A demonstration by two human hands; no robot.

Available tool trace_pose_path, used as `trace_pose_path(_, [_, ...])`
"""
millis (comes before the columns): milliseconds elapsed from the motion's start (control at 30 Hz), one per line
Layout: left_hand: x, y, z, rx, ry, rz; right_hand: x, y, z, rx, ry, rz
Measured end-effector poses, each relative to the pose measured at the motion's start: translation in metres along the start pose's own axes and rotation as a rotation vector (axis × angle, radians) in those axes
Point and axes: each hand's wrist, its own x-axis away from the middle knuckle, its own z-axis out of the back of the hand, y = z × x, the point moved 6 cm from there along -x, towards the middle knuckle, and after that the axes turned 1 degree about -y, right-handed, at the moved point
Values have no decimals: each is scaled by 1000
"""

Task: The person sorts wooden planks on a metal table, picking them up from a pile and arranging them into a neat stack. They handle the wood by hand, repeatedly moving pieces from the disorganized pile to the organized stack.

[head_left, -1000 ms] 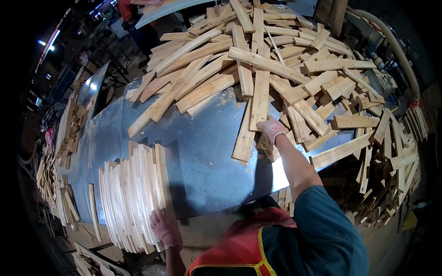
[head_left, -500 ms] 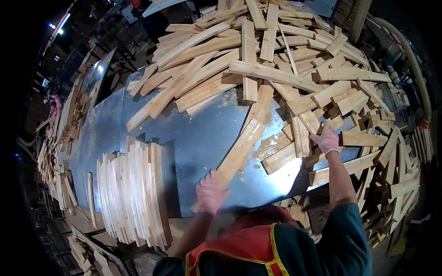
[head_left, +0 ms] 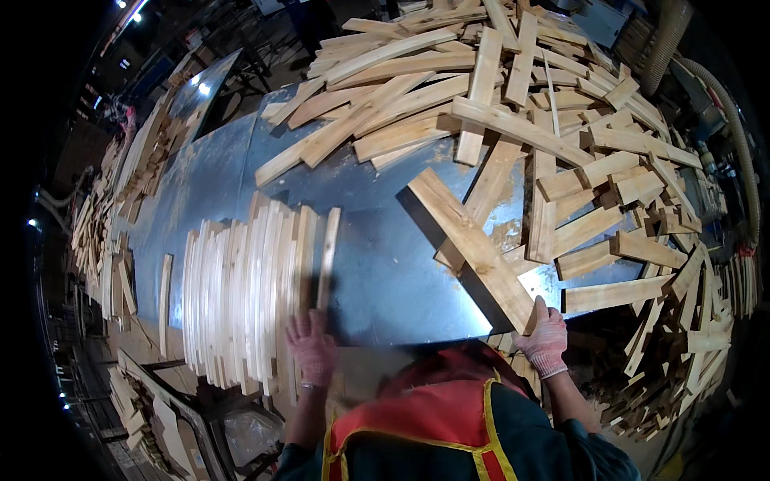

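My right hand (head_left: 543, 341), in a pale pinkish work glove, grips the near end of a long wooden plank (head_left: 469, 240) at the table's front edge. The plank slants away to the far left, over other boards. My left hand (head_left: 313, 350), gloved alike and slightly blurred, has its fingers spread at the near end of a thin plank (head_left: 328, 252) standing on edge. That plank is just right of a tight row of planks on edge (head_left: 241, 293). Whether the fingers touch it I cannot tell.
A large heap of loose planks (head_left: 417, 60) covers the far and right side of the dark metal table (head_left: 377, 272). More boards pile up at the lower right (head_left: 682, 345). Another stack (head_left: 148, 176) lies far left. A ribbed hose (head_left: 730, 120) hangs at the right.
My left hand has let go of the slanted plank and moved left to the row, where a separate plank now stands. My right hand has come nearer my body and grips a plank's end.
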Motion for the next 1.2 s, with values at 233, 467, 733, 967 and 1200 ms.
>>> trace_pose_path(233, [-3, -10, 25, 15, 23, -10, 43, -26, -14, -1428, -237, 24])
trace_pose_path(467, [-41, 110, 32, 311, 48, -448, 41, 44, 47, -2150, -219, 194])
trace_pose_path(733, [-96, 263, 31, 269, 114, -692, 107, 330, 190, -959, 812, -683])
trace_pose_path(967, [-174, 371, 28, 448, -85, -581, 140, 681, 214, -73, 564, -1150])
trace_pose_path(1200, [-198, 411, -17, 176, -63, -361, -164, 373, 194, -435, 431, -157])
